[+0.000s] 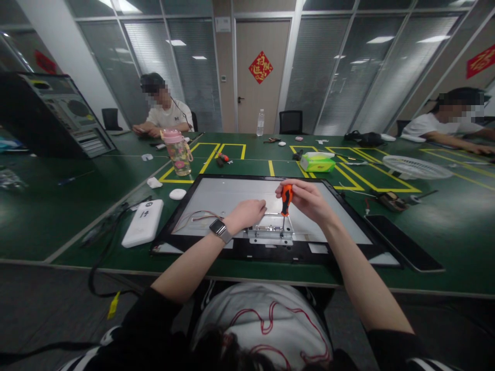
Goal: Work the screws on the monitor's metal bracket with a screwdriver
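Note:
My right hand point(309, 198) is closed around the orange and black handle of a screwdriver point(286, 200). The screwdriver stands upright, its shaft pointing down at a metal bracket point(270, 239) on a flat panel. My left hand point(247, 212), with a watch point(219, 228) on the wrist, is curled at the bracket's left side; whatever its fingers pinch is hidden. Beneath both hands lies the black-framed panel point(344, 216) with a pale grey back. Thin wires point(193, 216) run across its left part.
Left of the panel are a white power bank point(143, 223), a white round object point(178, 194) and a pink-lidded bottle point(179, 154). A black phone-like slab point(404, 243) lies at right. Behind are a green packet point(317, 162) and a fan grille point(416, 167). Two people sit across the table.

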`<state>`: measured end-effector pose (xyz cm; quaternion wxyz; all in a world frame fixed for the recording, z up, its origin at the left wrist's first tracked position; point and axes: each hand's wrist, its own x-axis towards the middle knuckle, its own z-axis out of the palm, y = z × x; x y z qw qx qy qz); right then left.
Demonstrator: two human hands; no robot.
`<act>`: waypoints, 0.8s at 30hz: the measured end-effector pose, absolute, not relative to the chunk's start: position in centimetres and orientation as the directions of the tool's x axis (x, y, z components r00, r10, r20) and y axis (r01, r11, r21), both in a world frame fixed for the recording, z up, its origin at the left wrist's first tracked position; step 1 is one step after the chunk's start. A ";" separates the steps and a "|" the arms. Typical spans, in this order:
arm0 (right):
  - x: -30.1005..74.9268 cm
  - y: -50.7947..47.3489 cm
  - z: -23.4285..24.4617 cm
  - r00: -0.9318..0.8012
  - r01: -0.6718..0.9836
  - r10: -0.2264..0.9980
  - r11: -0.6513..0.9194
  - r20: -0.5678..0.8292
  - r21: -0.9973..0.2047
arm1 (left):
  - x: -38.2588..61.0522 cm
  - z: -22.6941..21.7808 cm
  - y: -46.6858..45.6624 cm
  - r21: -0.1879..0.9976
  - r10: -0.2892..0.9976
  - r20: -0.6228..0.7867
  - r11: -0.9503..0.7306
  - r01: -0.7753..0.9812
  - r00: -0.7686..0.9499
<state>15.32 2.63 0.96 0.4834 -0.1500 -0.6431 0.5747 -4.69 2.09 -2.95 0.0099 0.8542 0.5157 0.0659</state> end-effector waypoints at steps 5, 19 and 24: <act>15.2 2.7 0.9 -0.468 -0.357 0.743 0.335 0.478 -0.872 | -4.8 -3.1 2.2 0.085 0.876 0.106 -0.479 0.874 0.470; 15.1 2.8 0.6 -0.477 -0.379 0.723 0.344 0.500 -0.859 | -4.6 -2.7 1.9 0.090 0.886 0.085 -0.463 0.882 0.456; 15.2 2.5 0.9 -0.523 -0.353 0.724 0.295 0.449 -0.888 | -4.7 -3.0 2.1 0.098 0.884 0.105 -0.465 0.880 0.455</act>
